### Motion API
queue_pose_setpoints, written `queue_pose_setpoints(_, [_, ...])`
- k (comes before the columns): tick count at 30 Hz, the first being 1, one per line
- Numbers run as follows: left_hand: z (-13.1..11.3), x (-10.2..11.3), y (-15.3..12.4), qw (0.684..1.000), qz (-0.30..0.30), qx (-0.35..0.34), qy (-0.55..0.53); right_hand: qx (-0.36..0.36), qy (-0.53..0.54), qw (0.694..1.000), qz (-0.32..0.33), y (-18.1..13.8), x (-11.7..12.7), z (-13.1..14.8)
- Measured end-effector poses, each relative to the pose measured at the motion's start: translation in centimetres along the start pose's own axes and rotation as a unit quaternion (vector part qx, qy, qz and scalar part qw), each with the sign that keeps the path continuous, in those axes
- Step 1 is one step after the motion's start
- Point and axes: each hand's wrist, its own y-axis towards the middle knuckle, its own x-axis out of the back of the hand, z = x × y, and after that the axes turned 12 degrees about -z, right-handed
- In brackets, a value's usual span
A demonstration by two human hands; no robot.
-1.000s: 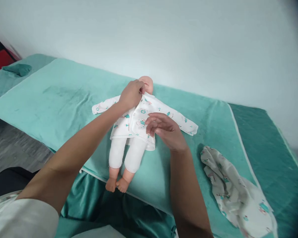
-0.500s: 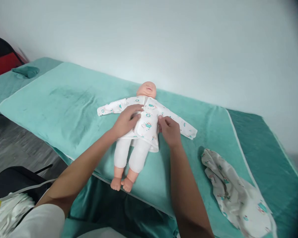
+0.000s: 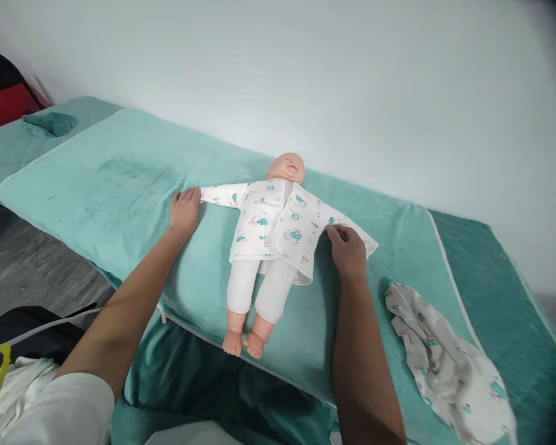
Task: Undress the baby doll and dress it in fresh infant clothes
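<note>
A baby doll lies on its back on the green bed cover, face up, its bare feet toward me. It wears a white printed jacket, front panels overlapping and sleeves spread to both sides, and white trousers. At the end of the left-hand sleeve is my left hand, fingers curled at the cuff, which they partly hide. My right hand is closed in a pinch at the lower edge of the other sleeve, whose flat cuff end sticks out past the fingers.
A crumpled white printed cloth lies on the green bed at the right. A pale wall stands behind. At the lower left are a black chair and white fabric; something red shows at far left.
My left hand has moved from the jacket's front out to the left cuff. My right hand has shifted from the jacket's side to the right sleeve. The view has shifted slightly.
</note>
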Motion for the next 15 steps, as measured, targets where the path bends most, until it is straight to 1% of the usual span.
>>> queue_pose_setpoints(2, [0.2, -0.2, 0.4, 1.0, -0.007, 0.004, 0.0, -0.013, 0.044, 0.999, -0.003, 0.0, -0.5, -0.3])
queue_pose_setpoints(4, [0.3, -0.3, 0.6, 1.0, -0.019, 0.021, -0.001, -0.009, 0.059, 0.998, -0.005, 0.0, -0.8, -0.4])
queue_pose_setpoints(7, [0.5, -0.6, 0.5, 0.999, -0.031, 0.04, -0.001, 0.032, 0.056, 0.997, -0.029, -0.8, -0.9, 0.4])
queue_pose_setpoints(9, [0.6, -0.7, 0.5, 0.999, -0.034, 0.037, -0.001, 0.085, 0.054, 0.994, -0.051, -2.1, -0.8, 1.4])
queue_pose_setpoints(10, [0.7, -0.8, 0.5, 0.999, -0.037, 0.031, -0.001, 0.122, 0.055, 0.99, -0.053, -3.0, -0.8, 2.0])
queue_pose_setpoints(13, [0.9, -1.0, 0.6, 0.999, -0.046, 0.023, -0.004, 0.263, 0.066, 0.962, -0.012, -6.3, -0.6, 3.5])
queue_pose_setpoints(15, [1.0, -1.2, 0.7, 0.999, -0.048, 0.023, -0.007, 0.338, 0.062, 0.939, 0.025, -8.5, -0.3, 3.9])
